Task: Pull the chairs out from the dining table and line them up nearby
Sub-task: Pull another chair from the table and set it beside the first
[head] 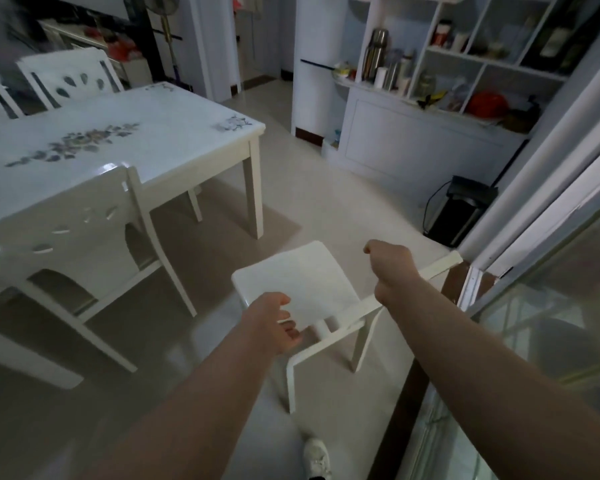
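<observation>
A white chair (302,282) stands on the floor between the dining table (174,147) and the glass door, seen from above with its backrest rail toward me. My left hand (274,323) is curled around the left end of that rail. My right hand (392,268) is closed as a fist over the rail further right. Another white chair (84,237) stands at the table's near side, its back toward me. At the table's far side, two more chair backs (70,77) rise above the top.
A white shelf unit (426,133) with bottles and jars fills the far wall. A black bin (461,209) stands on the floor by the sliding glass door (541,306) on the right. My white shoe (317,459) is below the chair. An open doorway lies beyond the table.
</observation>
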`<state>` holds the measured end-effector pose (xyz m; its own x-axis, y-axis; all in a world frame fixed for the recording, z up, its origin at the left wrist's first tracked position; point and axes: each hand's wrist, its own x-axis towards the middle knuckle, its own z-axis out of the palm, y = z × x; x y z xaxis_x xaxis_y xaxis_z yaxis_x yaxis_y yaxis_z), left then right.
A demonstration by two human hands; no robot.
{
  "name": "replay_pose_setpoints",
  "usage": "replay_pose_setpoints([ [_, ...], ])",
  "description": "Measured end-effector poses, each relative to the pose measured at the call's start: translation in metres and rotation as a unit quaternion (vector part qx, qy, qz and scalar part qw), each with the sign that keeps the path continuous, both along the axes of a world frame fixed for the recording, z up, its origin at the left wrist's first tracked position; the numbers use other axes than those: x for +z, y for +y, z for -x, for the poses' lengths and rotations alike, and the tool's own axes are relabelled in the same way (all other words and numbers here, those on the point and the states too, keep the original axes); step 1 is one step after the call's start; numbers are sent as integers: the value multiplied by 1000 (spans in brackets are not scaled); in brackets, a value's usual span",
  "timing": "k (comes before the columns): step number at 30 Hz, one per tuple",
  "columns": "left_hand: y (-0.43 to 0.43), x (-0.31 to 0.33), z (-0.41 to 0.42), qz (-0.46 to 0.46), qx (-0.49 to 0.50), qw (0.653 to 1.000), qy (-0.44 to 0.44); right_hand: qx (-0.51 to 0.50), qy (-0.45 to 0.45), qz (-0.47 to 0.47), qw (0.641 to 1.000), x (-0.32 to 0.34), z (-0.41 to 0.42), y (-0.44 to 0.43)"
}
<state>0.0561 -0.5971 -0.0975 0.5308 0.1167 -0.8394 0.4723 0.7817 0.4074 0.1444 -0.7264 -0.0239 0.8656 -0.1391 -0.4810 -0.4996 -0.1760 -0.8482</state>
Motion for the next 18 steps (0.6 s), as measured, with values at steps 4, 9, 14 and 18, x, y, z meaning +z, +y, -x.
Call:
replay_pose_setpoints([
  [4, 52, 31, 20, -7, 76, 996, -50, 98, -4, -39, 994, 29, 28, 64],
  [9, 128, 57, 60, -10, 151, 984, -98, 182, 5, -82, 980, 60, 53, 136],
  [14, 189, 83, 104, -15, 248, 960, -125, 271, -6, -91, 958, 68, 67, 211],
  [18, 222, 92, 131, -40, 322, 939, -113, 318, 3, -82, 944, 68, 81, 256],
])
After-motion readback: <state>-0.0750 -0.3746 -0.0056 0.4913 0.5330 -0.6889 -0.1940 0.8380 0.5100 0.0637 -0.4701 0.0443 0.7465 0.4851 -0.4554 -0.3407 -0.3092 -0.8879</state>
